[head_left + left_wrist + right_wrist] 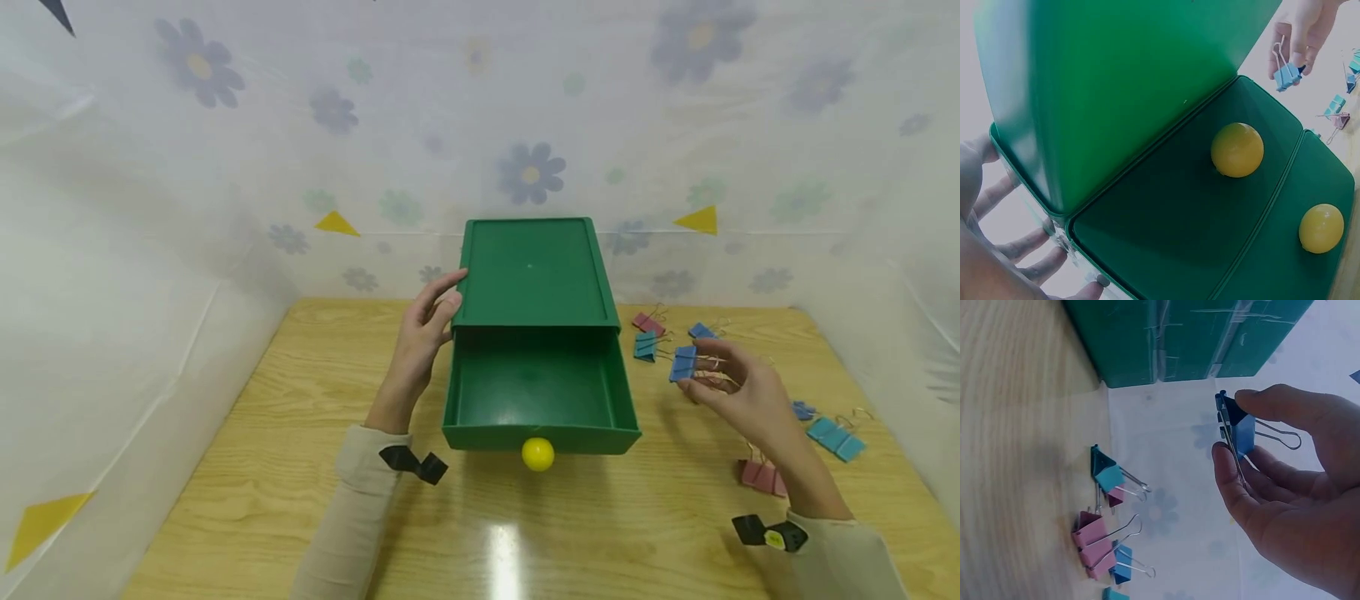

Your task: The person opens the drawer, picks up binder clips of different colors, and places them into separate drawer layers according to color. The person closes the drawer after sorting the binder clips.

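A green drawer cabinet (pixel 528 275) stands in the middle of the table, its top drawer (pixel 540 437) pulled out. The drawer's bare green floor shows, and a yellow round knob (pixel 537 454) is on its front. My left hand (pixel 420 337) rests against the cabinet's left side with fingers extended, as the left wrist view also shows. To the right of the drawer, my right hand (pixel 750 396) pinches a blue binder clip (pixel 682 364) between thumb and fingers. That clip (pixel 1244 431) is held above the table with its wire handles sticking out.
Several loose binder clips lie around the right hand: a red one (pixel 648 323), a teal one (pixel 645 346) and a blue one (pixel 701 331) behind, a teal one (pixel 836 437) and a pink one (pixel 763 477) nearer. Two lower drawers have yellow knobs (pixel 1238 150). A flowered curtain (pixel 405 125) hangs behind.
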A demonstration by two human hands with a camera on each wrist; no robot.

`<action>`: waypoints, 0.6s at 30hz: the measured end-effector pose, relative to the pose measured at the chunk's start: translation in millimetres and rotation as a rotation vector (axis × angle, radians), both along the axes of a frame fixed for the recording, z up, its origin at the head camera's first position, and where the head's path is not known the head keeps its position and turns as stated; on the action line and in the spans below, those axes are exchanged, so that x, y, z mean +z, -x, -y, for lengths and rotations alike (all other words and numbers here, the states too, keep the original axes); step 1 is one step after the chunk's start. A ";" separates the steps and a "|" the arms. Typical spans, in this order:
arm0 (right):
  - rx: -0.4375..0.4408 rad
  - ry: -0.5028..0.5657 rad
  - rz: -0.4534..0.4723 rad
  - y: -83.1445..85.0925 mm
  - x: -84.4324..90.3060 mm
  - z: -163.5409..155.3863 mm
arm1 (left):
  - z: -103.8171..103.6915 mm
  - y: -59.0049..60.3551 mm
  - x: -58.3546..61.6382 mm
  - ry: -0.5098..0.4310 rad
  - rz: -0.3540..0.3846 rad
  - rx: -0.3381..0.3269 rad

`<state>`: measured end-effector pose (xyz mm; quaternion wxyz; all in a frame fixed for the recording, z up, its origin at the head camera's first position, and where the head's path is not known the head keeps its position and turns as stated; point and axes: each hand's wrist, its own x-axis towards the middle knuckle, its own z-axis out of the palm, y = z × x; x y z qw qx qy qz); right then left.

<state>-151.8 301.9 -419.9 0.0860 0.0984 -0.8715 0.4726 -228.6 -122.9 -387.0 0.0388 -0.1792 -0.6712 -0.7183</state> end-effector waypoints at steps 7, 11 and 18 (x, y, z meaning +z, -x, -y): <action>0.023 0.070 -0.011 -3.6 10.6 6.0 | 0.0 0.1 -0.7 -0.008 -0.009 -0.006; 0.019 0.054 -0.039 -6.9 16.7 8.0 | -0.1 -0.2 0.2 -0.008 -0.006 -0.001; 0.032 0.063 -0.142 -12.9 25.5 14.6 | -0.3 -0.7 0.1 -0.005 0.000 0.003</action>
